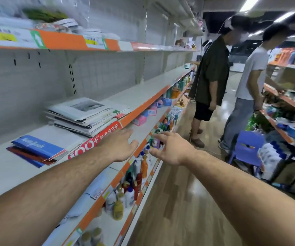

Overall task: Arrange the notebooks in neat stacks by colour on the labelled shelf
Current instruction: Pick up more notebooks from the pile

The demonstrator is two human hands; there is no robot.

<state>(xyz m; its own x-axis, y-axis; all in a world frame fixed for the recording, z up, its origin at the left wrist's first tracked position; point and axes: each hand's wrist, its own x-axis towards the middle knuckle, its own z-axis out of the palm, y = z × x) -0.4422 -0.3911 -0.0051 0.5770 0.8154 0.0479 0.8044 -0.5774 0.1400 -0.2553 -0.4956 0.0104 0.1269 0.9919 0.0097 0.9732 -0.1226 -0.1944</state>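
Both hands empty, left hand [121,146] and right hand [173,148] fingers spread, reaching toward white stack [84,116]; next grab and square it beside blue-red stack [36,150].

Two notebook piles as I see them on the shelf [139,91], a pale board with an orange front edge.

Blue pile [36,148]: a blue cover with white script lies on top, with red and blue covers beneath. They are fanned unevenly and lie flat near the shelf's front edge.

White pile [83,116]: taller, with grey-white covers, the top one bearing a dark picture. Its edges are askew, and green and red corners poke out. It lies flat farther along the shelf, apart from the blue pile.
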